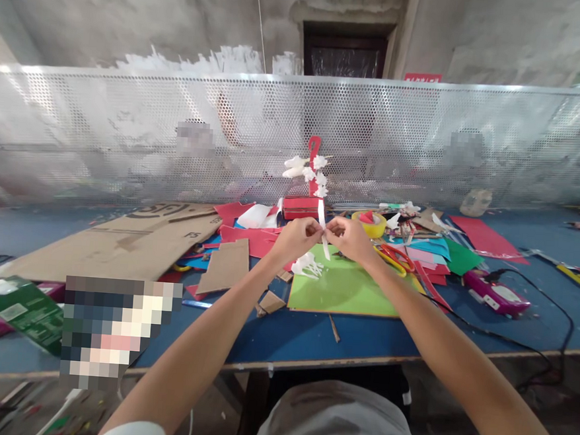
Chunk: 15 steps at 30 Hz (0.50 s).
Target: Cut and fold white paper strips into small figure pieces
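Both my hands meet above the green paper sheet (349, 291) and pinch a narrow white paper strip (323, 228) between their fingertips. My left hand (296, 238) grips it from the left, my right hand (351, 238) from the right. The strip hangs down between them. White paper cut-outs (307, 265) lie on the green sheet just under my left hand. Behind my hands stands a red paper model (303, 205) with white paper flowers (307, 169) on a red stem.
The blue table (311, 338) carries a large cardboard sheet (114, 241), cardboard pieces (227, 266), red and coloured papers (441, 254), a yellow tape roll (372, 223), scissors (391, 258), a pink glue gun (496, 295) with black cable, and a green packet (25, 308). A perforated metal screen (127, 133) runs along the back.
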Motion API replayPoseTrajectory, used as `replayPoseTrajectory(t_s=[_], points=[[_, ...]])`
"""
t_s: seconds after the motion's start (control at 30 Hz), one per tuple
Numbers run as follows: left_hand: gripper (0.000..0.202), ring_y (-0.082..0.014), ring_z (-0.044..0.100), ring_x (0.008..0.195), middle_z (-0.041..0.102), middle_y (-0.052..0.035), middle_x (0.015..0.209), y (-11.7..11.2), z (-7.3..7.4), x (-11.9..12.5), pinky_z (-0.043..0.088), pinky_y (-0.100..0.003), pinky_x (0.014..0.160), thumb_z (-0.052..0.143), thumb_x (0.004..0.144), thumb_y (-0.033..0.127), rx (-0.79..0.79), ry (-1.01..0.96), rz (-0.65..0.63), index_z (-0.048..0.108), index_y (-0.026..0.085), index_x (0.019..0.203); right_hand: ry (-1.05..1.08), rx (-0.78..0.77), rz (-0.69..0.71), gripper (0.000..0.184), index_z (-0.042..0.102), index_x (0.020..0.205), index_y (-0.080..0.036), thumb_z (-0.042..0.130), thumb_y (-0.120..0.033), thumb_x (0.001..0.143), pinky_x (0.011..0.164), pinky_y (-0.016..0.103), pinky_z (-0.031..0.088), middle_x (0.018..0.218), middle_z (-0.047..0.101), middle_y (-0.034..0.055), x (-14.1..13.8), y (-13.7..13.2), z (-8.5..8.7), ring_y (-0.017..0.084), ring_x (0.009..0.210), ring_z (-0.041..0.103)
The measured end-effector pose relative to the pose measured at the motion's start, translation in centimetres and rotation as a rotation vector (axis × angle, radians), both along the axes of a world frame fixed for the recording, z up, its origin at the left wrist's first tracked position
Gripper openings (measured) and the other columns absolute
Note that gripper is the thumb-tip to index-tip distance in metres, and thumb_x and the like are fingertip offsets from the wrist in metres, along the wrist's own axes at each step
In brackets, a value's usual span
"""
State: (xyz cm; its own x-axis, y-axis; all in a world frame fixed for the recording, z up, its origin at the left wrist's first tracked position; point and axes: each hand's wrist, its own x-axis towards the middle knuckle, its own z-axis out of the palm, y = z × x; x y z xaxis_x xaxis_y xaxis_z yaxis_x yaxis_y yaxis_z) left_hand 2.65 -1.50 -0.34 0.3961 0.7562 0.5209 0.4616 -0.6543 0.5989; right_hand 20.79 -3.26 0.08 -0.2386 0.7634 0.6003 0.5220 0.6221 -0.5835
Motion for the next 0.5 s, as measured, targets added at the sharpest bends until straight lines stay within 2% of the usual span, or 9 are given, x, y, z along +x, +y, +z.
replayPoseTrajectory(t_s=[0.23,0.5], points=[[0.014,-0.0142,0.066,0.069,0.071,-0.0054,0.076,0.14,0.31,0.09,0.048,-0.025,0.062,0.057,0.083,0.026,-0.08,-0.09,-0.062,0.064,0.015,0.081,0.048,-0.017,0.06,0.013,0.061,0.079,-0.016,0.058,-0.029,0.079,0.063,0.027,0.048,0.074,0.068,0.0051,0.15,0.05,0.0,0.016,0.066,0.062],[0.009,-0.0105,0.061,0.062,0.068,-0.004,0.072,0.0,0.68,0.24,0.048,-0.023,0.059,0.057,0.083,0.022,-0.183,-0.189,-0.132,0.06,0.015,0.078,0.204,-0.18,0.134,0.015,0.058,0.08,-0.017,0.059,-0.033,0.078,0.055,0.026,0.047,0.072,0.066,0.0038,0.18,0.5,-0.14,0.015,0.06,0.061]])
